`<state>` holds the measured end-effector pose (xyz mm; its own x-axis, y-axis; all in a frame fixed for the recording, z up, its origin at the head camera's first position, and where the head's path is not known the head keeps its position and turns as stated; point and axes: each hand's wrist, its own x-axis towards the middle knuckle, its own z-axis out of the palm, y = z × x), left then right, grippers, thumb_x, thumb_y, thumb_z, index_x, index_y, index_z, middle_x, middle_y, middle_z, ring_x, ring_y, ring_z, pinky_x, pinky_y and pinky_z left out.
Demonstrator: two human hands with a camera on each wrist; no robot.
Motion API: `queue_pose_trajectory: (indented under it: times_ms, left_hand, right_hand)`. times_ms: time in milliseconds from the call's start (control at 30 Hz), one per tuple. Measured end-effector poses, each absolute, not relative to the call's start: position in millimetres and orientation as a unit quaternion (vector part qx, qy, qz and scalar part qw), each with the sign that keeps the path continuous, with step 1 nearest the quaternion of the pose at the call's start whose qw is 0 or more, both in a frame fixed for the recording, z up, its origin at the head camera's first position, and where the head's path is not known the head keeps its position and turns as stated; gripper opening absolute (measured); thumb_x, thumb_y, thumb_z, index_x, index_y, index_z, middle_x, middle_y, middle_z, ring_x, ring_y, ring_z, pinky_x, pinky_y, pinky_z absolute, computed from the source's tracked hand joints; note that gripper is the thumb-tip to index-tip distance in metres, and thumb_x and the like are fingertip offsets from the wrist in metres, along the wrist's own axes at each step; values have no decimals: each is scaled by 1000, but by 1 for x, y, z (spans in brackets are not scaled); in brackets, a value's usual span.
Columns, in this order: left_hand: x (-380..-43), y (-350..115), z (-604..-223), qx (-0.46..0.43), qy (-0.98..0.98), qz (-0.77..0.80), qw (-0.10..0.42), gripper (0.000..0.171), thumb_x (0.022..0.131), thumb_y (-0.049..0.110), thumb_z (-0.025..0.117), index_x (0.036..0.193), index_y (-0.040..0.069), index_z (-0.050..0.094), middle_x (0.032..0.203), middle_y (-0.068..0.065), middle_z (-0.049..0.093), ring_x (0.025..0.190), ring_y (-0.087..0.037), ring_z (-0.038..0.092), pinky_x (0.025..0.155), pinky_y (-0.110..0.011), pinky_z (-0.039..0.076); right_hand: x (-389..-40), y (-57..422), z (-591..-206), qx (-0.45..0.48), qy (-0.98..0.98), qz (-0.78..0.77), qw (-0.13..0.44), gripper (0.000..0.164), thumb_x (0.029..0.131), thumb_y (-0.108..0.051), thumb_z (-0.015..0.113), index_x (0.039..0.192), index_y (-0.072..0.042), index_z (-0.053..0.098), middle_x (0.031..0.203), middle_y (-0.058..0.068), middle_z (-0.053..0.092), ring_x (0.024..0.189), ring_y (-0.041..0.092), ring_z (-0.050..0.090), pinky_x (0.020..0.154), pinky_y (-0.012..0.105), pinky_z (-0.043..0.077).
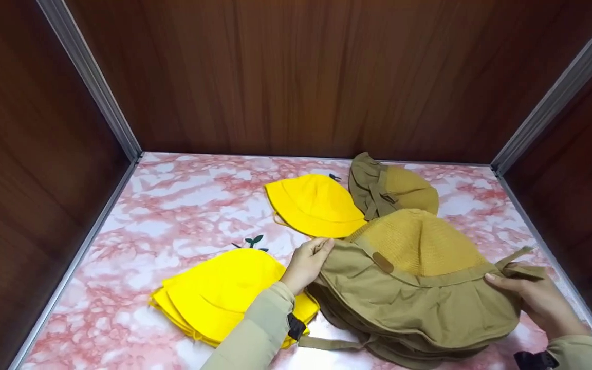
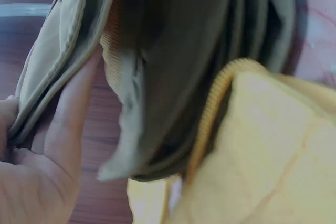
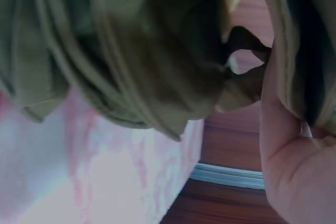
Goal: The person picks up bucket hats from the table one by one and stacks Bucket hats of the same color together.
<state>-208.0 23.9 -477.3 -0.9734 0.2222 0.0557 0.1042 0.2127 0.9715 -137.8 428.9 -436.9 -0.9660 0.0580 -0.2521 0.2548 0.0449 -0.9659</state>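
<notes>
Both hands hold a khaki sun hat (image 1: 419, 252) with a mustard woven crown and a small brown patch. My left hand (image 1: 305, 263) pinches the left end of its brim, thumb on top. At the other end, my right hand (image 1: 542, 300) grips the brim beside a fabric tie (image 1: 527, 271). More khaki hats (image 1: 393, 353) lie stacked beneath; the left wrist view shows a gap between the held brim and the stacked brims (image 2: 184, 51). Close to my left forearm is a pile of yellow hats (image 1: 224, 293), topped by a green sprout (image 1: 255, 241).
Farther back lie a single yellow hat (image 1: 316, 205) and another khaki hat (image 1: 404, 190) on its side, its brim toward the yellow one. Brown wood-grain panels (image 1: 296, 77) with metal edging enclose the pink marbled tabletop (image 1: 172, 205) at the back and sides.
</notes>
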Motion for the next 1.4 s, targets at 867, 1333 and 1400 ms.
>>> queue_pose_trajectory:
  times_ms: [867, 1333, 1400]
  left_hand:
    - [-226, 22, -512, 29, 854, 515, 71, 18, 90, 27, 60, 88, 11, 68, 88, -3, 65, 87, -19, 61, 73, -30, 52]
    - [-210, 46, -463, 107, 936, 293, -161, 25, 81, 15, 67, 105, 17, 67, 104, -1, 65, 99, -22, 59, 73, -35, 52]
    - [-204, 57, -459, 150, 944, 235, -179, 28, 83, 16, 64, 111, 17, 66, 115, -1, 63, 111, -26, 55, 87, -39, 49]
  right_hand:
    - [-149, 412, -478, 159, 876, -445, 89, 72, 86, -40, 63, 133, 9, 40, 133, 30, 40, 100, 19, 52, 80, 27, 45]
    - [-147, 374, -434, -9, 948, -232, -219, 56, 66, 9, 64, 120, 12, 49, 118, 35, 47, 107, 53, 40, 90, 62, 31]
    - [-150, 359, -433, -49, 943, -228, -236, 53, 68, 9, 66, 119, 12, 50, 120, 35, 48, 110, 52, 40, 93, 62, 30]
